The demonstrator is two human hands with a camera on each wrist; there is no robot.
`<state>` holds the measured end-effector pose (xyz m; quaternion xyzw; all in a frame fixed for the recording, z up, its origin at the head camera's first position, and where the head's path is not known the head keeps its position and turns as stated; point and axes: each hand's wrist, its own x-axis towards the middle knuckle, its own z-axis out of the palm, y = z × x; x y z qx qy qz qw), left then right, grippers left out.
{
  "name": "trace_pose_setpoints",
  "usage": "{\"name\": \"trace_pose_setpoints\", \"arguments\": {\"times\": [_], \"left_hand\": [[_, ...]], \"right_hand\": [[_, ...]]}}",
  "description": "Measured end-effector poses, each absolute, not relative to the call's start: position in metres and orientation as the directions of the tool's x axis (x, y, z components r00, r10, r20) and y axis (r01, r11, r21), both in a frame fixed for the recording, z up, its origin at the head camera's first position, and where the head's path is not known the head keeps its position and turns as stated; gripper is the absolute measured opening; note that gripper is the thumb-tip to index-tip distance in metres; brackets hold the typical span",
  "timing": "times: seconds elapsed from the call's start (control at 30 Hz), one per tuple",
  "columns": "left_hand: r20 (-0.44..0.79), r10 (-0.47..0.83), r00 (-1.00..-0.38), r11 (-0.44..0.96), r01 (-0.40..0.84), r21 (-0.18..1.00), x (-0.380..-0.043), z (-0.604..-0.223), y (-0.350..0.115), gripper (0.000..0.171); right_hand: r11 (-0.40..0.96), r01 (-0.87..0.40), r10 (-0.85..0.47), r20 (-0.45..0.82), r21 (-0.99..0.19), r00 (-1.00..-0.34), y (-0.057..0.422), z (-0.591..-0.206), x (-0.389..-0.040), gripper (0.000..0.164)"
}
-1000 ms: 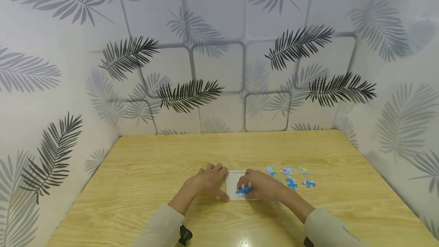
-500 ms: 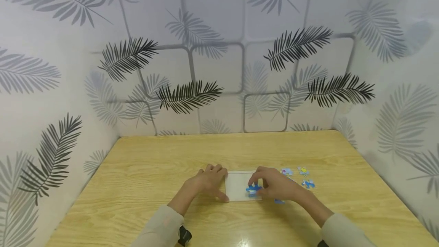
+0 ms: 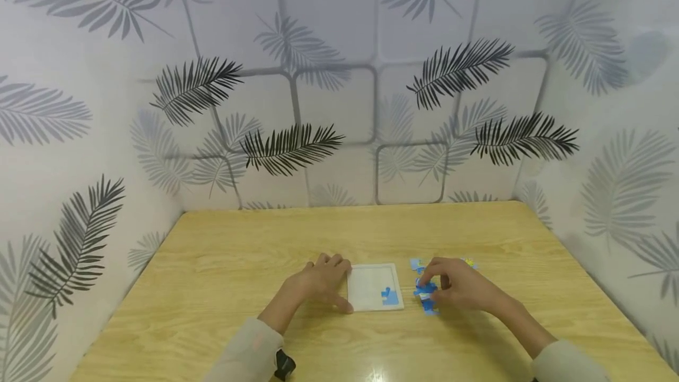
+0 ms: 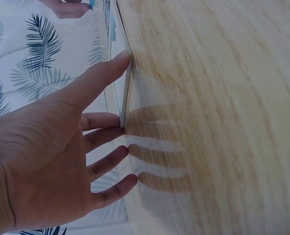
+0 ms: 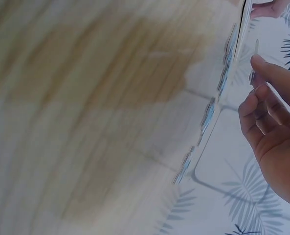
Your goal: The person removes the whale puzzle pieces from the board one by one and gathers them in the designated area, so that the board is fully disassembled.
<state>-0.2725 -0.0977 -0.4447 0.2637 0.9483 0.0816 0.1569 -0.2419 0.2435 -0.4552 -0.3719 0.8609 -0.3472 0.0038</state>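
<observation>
A shallow white puzzle tray [image 3: 366, 285] lies on the table before me. In its lower right corner sits a blue jigsaw piece [image 3: 391, 296]. My left hand [image 3: 316, 283] rests at the tray's left side, its fingers spread. In the left wrist view, the left thumb [image 4: 105, 76] touches the tray's edge. Right of the tray, my right hand [image 3: 460, 285] pinches a blue-and-white jigsaw piece [image 3: 424, 289] between thumb and fingers. The right wrist view shows this held piece [image 5: 256, 49] edge-on, raised off the tabletop.
Loose jigsaw pieces lie right of the tray: a light blue one [image 3: 416, 264], a blue one [image 3: 430, 308] and one with a yellow sun [image 3: 469, 262]. My right hand hides others. The wood-grain table [image 3: 239, 252] meets a leaf-patterned wall [image 3: 339, 181] behind.
My right hand has moved right, from over the tray to above the loose pieces, carrying the pinched piece. The piece in the tray's corner is now uncovered. The left hand stays put.
</observation>
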Motion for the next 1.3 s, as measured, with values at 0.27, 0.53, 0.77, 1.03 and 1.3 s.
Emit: {"name": "trace_pose_setpoints", "arguments": {"times": [0.27, 0.53, 0.77, 1.03, 1.3], "left_hand": [[-0.235, 0.523, -0.819, 0.849, 0.479, 0.222, -0.278, -0.457, -0.098, 0.074], [-0.233, 0.529, -0.816, 0.845, 0.48, 0.237, -0.281, -0.459, -0.099, 0.076], [-0.233, 0.528, -0.817, 0.845, 0.479, 0.237, -0.28, -0.458, -0.098, 0.076], [-0.233, 0.529, -0.816, 0.845, 0.481, 0.235, -0.28, -0.459, -0.098, 0.078], [-0.26, 0.528, -0.808, 0.846, 0.475, 0.243, -0.27, -0.443, -0.096, 0.081]], "right_hand": [[0.509, -0.659, -0.633, 0.278, -0.554, -0.723, 0.268, -0.456, -0.238, 0.025], [0.525, -0.649, -0.621, 0.274, -0.551, -0.734, 0.291, -0.46, -0.233, 0.025], [0.515, -0.631, -0.633, 0.238, -0.58, -0.736, 0.3, -0.462, -0.229, 0.023], [0.53, -0.585, -0.627, 0.181, -0.614, -0.758, 0.301, -0.462, -0.226, 0.016], [0.526, -0.565, -0.624, 0.163, -0.635, -0.764, 0.302, -0.465, -0.227, 0.02]]}}
